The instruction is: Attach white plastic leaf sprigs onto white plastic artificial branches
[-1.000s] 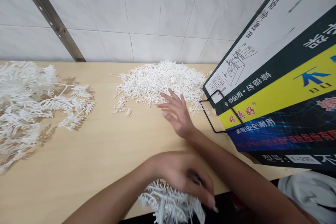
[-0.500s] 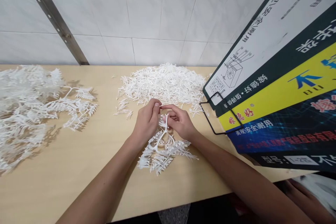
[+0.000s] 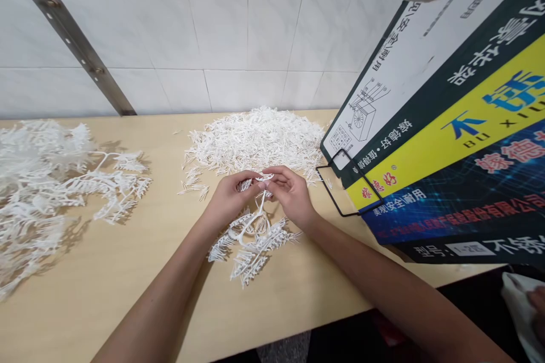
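Observation:
My left hand [image 3: 227, 199] and my right hand [image 3: 289, 193] meet over the middle of the wooden table [image 3: 128, 283]. Both pinch the top of a white branched plastic frame [image 3: 251, 238], whose comb-like twigs hang down onto the table below my fingers. Just behind my hands lies a heap of small white plastic pieces [image 3: 255, 139]. A few loose pieces lie at the heap's left edge.
A pile of white branched frames [image 3: 51, 181] covers the table's left side. A large printed cardboard box [image 3: 447, 125] leans in from the right, with a black wire loop [image 3: 344, 187] at its lower corner. Behind are a white tiled wall and a slanted metal strip [image 3: 80, 51].
One second ago my right hand was open by the heap and my left held a frame at the table edge. Now both hands pinch the frame's top in the middle.

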Motion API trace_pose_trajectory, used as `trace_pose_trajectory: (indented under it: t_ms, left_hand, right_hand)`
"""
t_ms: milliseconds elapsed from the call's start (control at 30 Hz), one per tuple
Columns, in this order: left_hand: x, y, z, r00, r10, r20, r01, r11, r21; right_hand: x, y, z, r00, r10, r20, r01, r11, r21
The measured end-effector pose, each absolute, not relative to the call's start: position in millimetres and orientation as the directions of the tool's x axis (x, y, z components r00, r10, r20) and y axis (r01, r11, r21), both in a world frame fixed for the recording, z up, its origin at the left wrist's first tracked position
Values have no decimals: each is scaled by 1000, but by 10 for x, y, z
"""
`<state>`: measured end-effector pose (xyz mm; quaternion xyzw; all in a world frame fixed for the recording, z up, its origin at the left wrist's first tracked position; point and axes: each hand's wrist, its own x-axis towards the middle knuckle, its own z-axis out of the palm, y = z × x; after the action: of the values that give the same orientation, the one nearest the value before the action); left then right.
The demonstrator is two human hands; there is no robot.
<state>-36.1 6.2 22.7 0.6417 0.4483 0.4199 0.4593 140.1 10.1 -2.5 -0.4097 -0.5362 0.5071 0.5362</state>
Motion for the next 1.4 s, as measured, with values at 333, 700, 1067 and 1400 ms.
trace_pose_trajectory:
  t_ms: [333, 700, 1067, 1400]
  left_hand:
    - [-306, 96, 100, 43, 999, 22, 150, -29, 988]
    - [-301, 93, 109, 191, 980, -51, 81, 36, 996]
    - [-384, 103, 167, 357, 918, -172, -8, 187, 982]
    - [-431, 75, 146, 446, 863, -237, -115, 318, 941]
  right_hand:
    - [1400, 178, -115, -198, 977, 79, -30, 75, -997]
    - [1425, 221, -133, -195, 980, 48, -87, 31, -996]
    - [1438, 193, -122, -307, 947, 96, -161, 48, -986]
    - [1570, 176, 44, -600, 800, 28, -451, -309, -838]
